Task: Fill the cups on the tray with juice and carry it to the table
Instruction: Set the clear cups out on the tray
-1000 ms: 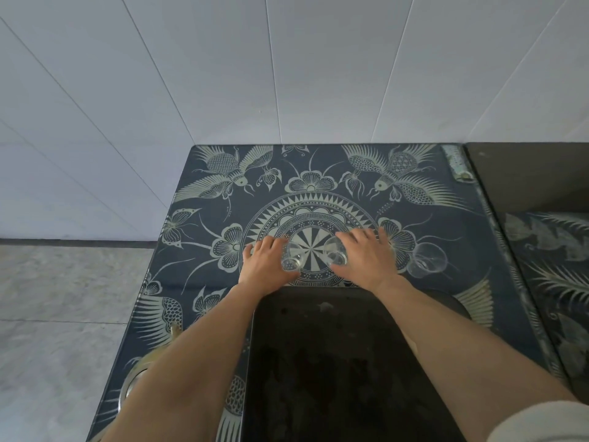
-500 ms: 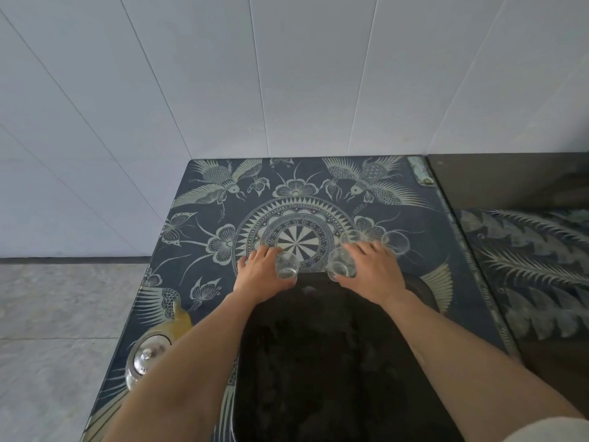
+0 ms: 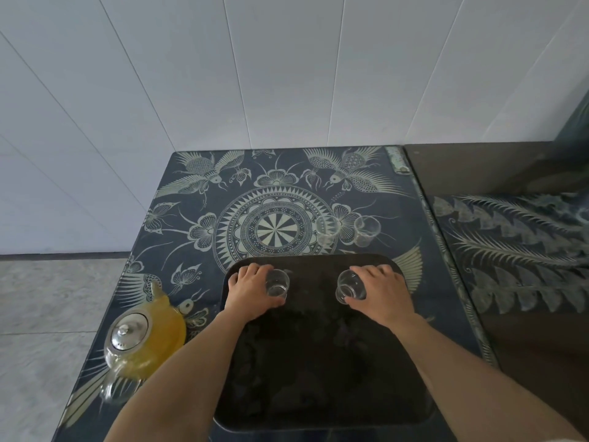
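A black tray (image 3: pixel 318 362) lies on the patterned counter in front of me. My left hand (image 3: pixel 251 290) grips a clear empty cup (image 3: pixel 276 283) at the tray's far left. My right hand (image 3: pixel 381 290) grips a second clear cup (image 3: pixel 350 287) at the tray's far right, tilted a little. Two more clear cups (image 3: pixel 326 229) (image 3: pixel 366 230) stand on the counter just beyond the tray. A glass teapot of yellow juice (image 3: pixel 145 338) with a steel lid sits left of the tray.
The dark counter with its bird and flower pattern (image 3: pixel 274 199) ends at a white panelled wall (image 3: pixel 287 74). A lower dark surface (image 3: pixel 516 237) adjoins it on the right. Grey floor tiles (image 3: pixel 47 314) lie to the left.
Both hands have carried their cups from the counter's middle back over the tray's far edge and moved apart. The view has dropped, showing the teapot fully.
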A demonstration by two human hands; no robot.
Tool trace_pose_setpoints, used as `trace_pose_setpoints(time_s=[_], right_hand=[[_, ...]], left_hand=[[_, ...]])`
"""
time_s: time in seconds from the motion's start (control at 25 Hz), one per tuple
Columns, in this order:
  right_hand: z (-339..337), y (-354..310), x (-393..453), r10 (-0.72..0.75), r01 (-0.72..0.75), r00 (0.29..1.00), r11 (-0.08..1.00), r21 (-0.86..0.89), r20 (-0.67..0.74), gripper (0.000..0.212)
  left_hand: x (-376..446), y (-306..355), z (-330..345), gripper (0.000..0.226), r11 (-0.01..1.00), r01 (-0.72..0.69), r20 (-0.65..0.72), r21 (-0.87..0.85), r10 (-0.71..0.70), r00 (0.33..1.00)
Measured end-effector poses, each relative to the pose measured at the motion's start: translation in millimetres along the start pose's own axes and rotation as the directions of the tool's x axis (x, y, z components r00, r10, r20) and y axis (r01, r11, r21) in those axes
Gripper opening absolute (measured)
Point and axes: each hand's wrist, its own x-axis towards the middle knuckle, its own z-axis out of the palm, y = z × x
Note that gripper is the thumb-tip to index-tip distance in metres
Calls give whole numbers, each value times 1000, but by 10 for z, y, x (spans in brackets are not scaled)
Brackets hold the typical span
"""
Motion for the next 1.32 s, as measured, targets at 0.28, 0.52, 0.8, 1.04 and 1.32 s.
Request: trace_pose_setpoints(time_s=[0.28,0.52,0.8,1.04,1.32], right_hand=[[76,76,-77,-19,18,999,999,41,30,75],[112,139,-54,-31,26,997,997,74,70,85],[-52,224,128,-39,37,999,997,67,26,86],[-226,388,400,2,0,999,999,48,-36,83],[-343,591,909,38,-38,998,999,4,-48,86]], left_hand=[[-88,65,113,92,999,40,14,22,-40,999],[-95,104,58,111,998,54,70,31,-56,996],[140,245,-112,115,1000,4,54,5,-4,999],[494,500,-149,110,999,-35,44,-3,35,998],[970,772,-106,111,997,-79,43,5,78,996]])
